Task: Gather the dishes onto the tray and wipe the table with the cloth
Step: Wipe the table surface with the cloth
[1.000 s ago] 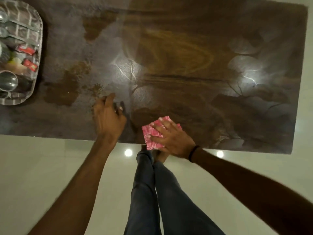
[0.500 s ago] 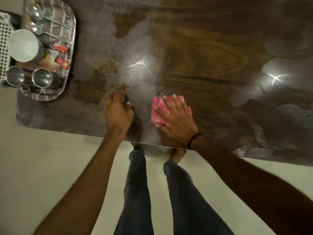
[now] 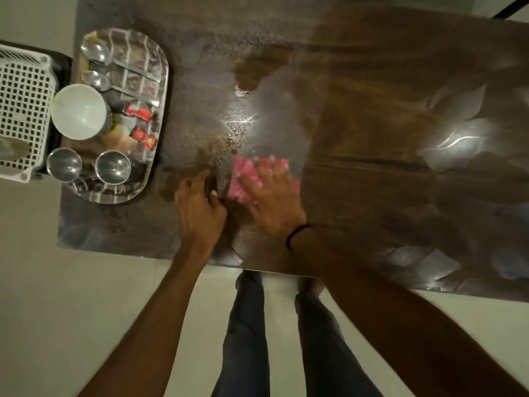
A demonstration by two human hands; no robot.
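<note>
Dishes sit gathered on the metal tray (image 3: 160, 81), which lies near the left end of the dark wooden table (image 3: 372, 138). Inside the tray, two spoons (image 3: 98, 67) lie at the far end with their handles pointing right, one just beyond the other. Nearer, a white bowl (image 3: 77, 111) stands on the tray's left side, open side up and empty as far as can be seen. Beside it to the right lie two small red packets (image 3: 141, 124), with some pale scraps between them and the bowl that are too blurred to tell apart. At the near end stand two steel cups (image 3: 87, 166), side by side, both upright with shiny interiors. Just left of the tray, off the table, is a white perforated plastic basket (image 3: 24, 110); what it holds cannot be made out. The pink cloth (image 3: 246, 176) lies flat on the table, to the right of the tray and close to the near edge, next to a patch of wet droplets. The right hand (image 3: 272, 196) presses on the cloth with fingers spread wide and flat. The left hand (image 3: 197, 207) rests on the table just beside the cloth, fingers loosely curled and holding nothing. A dark band (image 3: 296, 233) circles the right wrist.
</note>
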